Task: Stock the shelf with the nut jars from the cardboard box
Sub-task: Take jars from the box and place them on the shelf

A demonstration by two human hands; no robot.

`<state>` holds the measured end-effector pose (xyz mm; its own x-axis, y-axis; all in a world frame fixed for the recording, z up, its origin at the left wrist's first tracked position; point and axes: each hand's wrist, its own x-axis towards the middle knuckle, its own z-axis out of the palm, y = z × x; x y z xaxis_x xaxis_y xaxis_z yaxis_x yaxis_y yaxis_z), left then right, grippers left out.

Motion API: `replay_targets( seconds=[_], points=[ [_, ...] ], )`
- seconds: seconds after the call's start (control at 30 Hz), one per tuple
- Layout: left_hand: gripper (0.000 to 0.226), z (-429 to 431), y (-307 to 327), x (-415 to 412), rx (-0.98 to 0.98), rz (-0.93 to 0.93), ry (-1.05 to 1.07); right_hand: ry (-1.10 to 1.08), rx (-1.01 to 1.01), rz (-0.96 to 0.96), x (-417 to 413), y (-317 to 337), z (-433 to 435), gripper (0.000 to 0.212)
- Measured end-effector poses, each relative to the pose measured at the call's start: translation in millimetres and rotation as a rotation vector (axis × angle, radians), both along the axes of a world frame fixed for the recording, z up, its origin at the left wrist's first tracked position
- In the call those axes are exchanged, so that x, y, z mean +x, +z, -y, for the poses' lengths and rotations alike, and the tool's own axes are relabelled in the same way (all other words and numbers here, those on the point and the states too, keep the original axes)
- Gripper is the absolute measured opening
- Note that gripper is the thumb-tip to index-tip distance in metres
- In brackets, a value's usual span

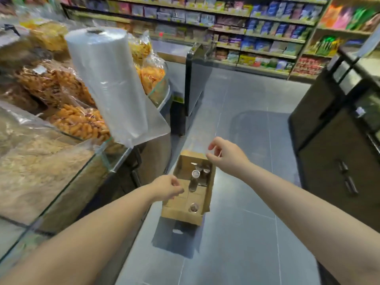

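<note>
Head view: cardboard box [181,215] is logged on the floor beneath both hands, long axis running away; nut jars [194,179] upright inside; left hand [167,189] nearest them; right hand [225,156] over far corner; both loosely curled, nothing held.

Nut jars [194,180] too small to read labels, far shelf packets [265,27] blurred

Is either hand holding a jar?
No, the left hand and right hand hover empty over the cardboard box, with the jars inside.
</note>
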<state>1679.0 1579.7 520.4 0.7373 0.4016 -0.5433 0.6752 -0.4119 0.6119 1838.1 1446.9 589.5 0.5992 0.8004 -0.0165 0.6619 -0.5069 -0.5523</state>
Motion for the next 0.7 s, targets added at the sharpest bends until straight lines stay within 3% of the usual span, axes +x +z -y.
replay_targets(
  seconds=[0.43,0.7],
  points=[
    [0.028,-54.7,-94.7,136.3,-0.07,-0.139,0.076,-0.072,-0.279,-0.178,135.0,-135.4,-35.2,0.023],
    [0.025,-88.5,-175.0,206.8,-0.115,-0.236,0.156,0.015,-0.48,-0.31,206.4,-237.1,-77.0,0.03]
  ],
)
